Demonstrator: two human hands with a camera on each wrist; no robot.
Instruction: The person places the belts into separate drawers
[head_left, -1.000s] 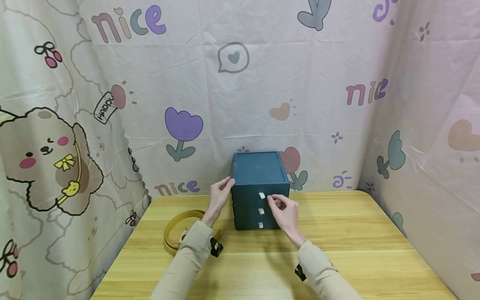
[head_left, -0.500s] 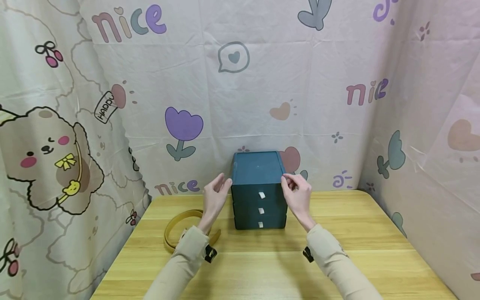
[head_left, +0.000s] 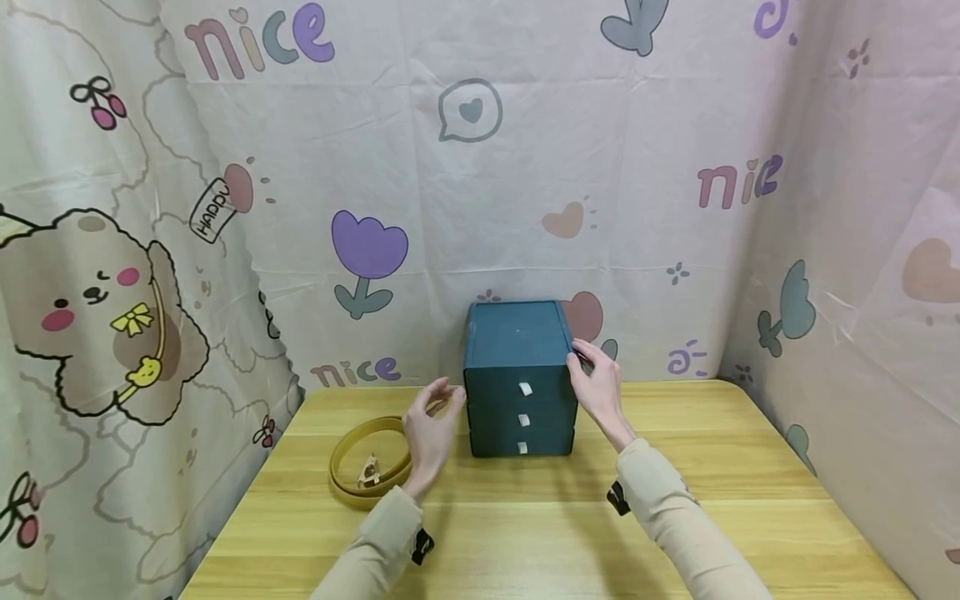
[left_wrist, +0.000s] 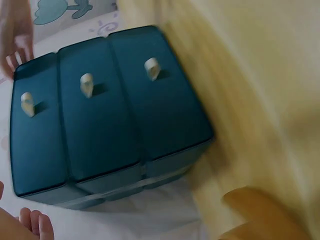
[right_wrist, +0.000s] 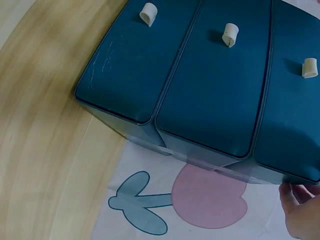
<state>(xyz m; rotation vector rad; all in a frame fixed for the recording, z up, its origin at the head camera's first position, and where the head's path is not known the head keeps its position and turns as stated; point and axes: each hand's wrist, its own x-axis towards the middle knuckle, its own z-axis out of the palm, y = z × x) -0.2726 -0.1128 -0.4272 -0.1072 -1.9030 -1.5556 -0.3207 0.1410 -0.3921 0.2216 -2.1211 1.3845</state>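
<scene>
Dropping from the upper left corner, the left hand [head_left: 429, 435] now sits lower, just beside the drawer unit [head_left: 517, 333]; its curved fingers are released, holding nothing. The right hand [head_left: 600, 390], previously near the top pull tab [head_left: 526, 389], now rests fingertips on the upper right edge, unclenched. The unit stands between both hands, its three drawers [head_left: 495, 419] closed. This shift suggests steadying rather than pulling. The belt [head_left: 356, 500] lies outside the left hand.
</scene>
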